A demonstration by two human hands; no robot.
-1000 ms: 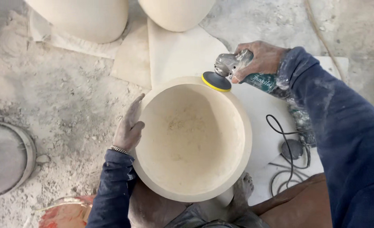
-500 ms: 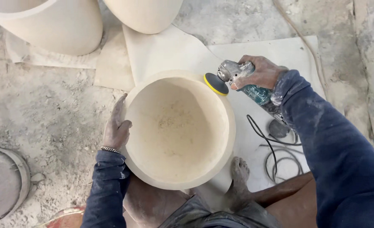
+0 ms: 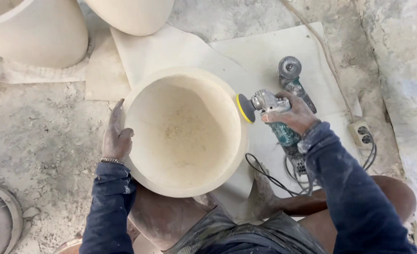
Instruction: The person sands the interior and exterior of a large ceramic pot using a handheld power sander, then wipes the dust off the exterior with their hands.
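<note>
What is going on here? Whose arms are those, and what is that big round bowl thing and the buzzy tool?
The camera sits on a person's head and looks down, so the arms in blue sleeves are that person's own. Between the knees stands a big pale stone bowl, hollow and dusty inside. The left hand presses flat on the bowl's outer wall. The right hand grips a green angle grinder, a power tool; its yellow-edged sanding disc is at the bowl's rim. A second grinder lies behind on a white board. More pale bowls stand on the dusty floor.
</note>
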